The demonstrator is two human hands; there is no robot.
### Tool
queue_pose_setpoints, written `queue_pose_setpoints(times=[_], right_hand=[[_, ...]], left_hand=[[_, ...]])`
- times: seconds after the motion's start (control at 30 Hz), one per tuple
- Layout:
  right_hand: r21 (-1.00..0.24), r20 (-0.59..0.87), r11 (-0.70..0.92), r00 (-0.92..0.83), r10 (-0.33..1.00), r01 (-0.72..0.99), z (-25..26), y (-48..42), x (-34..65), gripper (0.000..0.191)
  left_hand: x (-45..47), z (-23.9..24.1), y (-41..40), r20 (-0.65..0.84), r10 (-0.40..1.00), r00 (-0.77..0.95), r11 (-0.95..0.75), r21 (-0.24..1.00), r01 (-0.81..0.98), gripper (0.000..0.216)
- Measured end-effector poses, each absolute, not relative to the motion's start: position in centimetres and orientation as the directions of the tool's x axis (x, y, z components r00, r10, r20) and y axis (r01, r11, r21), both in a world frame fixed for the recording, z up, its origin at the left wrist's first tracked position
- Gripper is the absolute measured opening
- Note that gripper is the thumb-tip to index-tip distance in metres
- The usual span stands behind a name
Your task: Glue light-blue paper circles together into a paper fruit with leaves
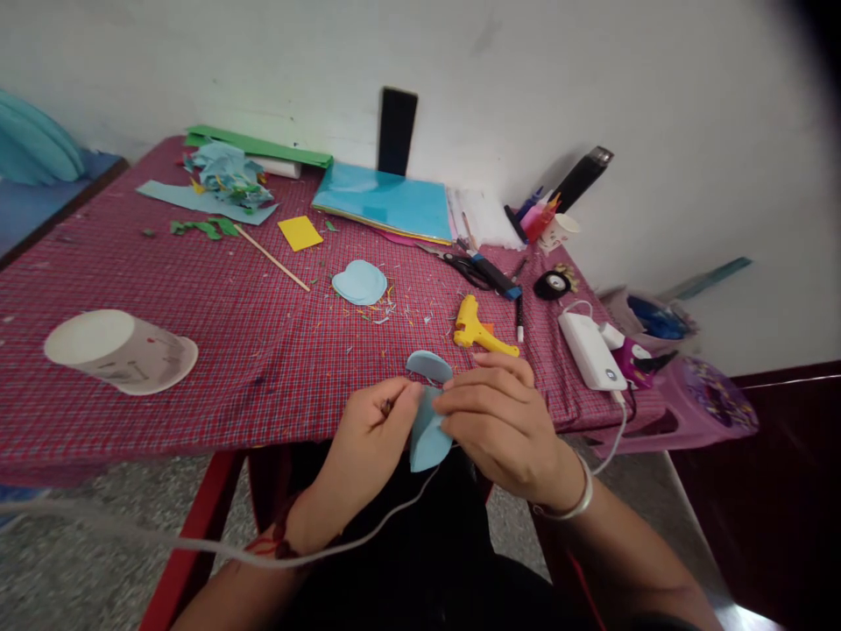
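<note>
Both of my hands meet just past the near edge of the table, pinched on light blue foam petal pieces (428,434). My left hand (371,438) grips them from the left, thumb and fingers pressed together. From the right, my right hand (503,421) closes its fingers over them; a silver bangle sits on that wrist. A rounded blue piece (429,364) sticks up above my fingers. A stack of similar blue foam shapes (359,282) lies on the red checked tablecloth (216,350). A yellow glue gun (478,329) rests just beyond my right hand.
An upturned paper cup (118,350) lies at the left. Scissors (463,265), pens, a wooden stick (271,257), a yellow square (300,233), blue sheets (385,202) and foam scraps (227,175) lie farther back. A white power bank (591,350) with its cable sits at the right edge, beside a purple basket (696,403).
</note>
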State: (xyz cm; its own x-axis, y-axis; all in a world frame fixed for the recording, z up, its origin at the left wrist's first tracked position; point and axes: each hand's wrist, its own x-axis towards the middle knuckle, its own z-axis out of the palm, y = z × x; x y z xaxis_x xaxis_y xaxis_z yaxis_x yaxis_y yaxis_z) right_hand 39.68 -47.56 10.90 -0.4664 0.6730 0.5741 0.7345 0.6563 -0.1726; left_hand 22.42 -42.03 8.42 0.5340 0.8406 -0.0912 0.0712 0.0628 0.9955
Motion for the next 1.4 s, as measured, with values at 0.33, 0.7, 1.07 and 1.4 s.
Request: queue_pose_setpoints(times=[0.33, 0.7, 1.07, 1.4], right_hand=[[-0.195, 0.565, 0.648, -0.456, 0.688, 0.736, 10.5, -47.7, 39.6, 0.014], [-0.216, 0.555, 0.678, -0.483, 0.677, 0.703, 10.7, -48.0, 39.3, 0.015], [-0.394, 0.519, 0.634, -0.408, 0.751, 0.666, 10.7, -47.9, 39.2, 0.019], [-0.392, 0.514, 0.668, -0.452, 0.729, 0.632, 10.2, -47.7, 39.5, 0.010]], left_hand=[[22.4, 8.0, -42.1, -0.162, 0.785, 0.598, 0.181, 0.983, 0.029, 0.028], [22.8, 7.3, -42.5, 0.014, 0.914, 0.405, -0.069, 0.990, 0.122, 0.021], [22.3, 7.4, -42.8, -0.021, 0.859, 0.511, 0.036, 0.999, -0.020, 0.023], [21.5, 8.0, -42.8, -0.021, 0.863, 0.505, -0.043, 0.992, 0.115, 0.024]])
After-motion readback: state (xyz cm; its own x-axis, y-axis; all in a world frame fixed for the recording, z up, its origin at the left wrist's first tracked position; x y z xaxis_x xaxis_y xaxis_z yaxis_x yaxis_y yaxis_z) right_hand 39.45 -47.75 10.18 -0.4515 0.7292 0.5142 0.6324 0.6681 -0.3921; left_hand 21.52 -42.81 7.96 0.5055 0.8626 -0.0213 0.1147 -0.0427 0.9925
